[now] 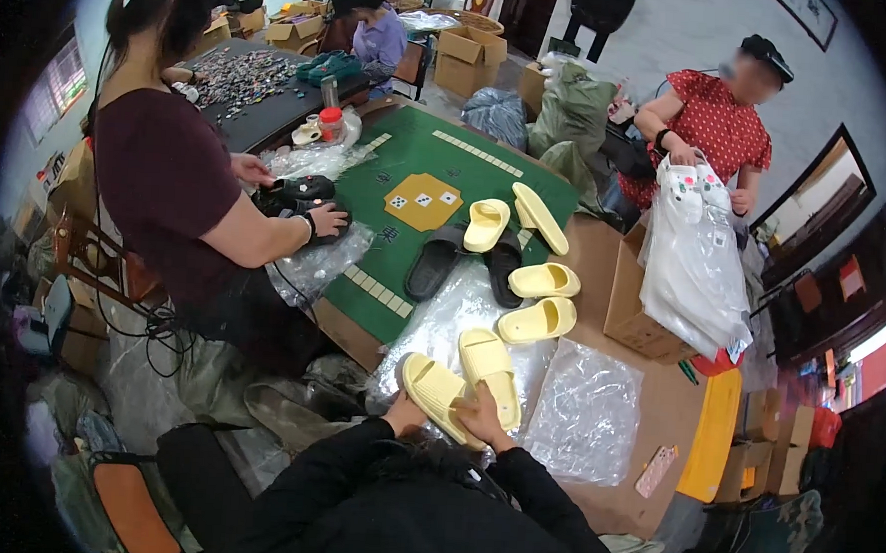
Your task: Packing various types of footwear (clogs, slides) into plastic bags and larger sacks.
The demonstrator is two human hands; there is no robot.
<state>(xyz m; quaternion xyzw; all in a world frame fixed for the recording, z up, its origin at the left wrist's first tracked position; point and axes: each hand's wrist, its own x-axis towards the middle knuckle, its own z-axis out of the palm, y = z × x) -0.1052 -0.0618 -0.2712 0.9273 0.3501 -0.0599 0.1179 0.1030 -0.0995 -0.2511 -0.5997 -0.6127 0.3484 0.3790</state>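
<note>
My left hand (405, 416) grips the side of a pale yellow slide sandal (431, 383) near the table's front edge. Beside it lies a second yellow slide (490, 367), and my right hand (485, 419) is closed at its heel end, between the two slides; some fingers are hidden. Both slides are over crinkled clear plastic (422, 337). Farther off, several more yellow slides (537, 320) lie near a black slide (434, 263) and another black slide (505, 265). To the right of my hands, a clear plastic bag (586, 412) lies flat.
A green game mat (354, 247) covers the table's far part. At left, a co-worker (173, 172) handles black footwear; at right, another (707, 115) holds bagged white shoes (699, 260) over a cardboard box (627, 301). A patterned phone (657, 472) lies near the right edge.
</note>
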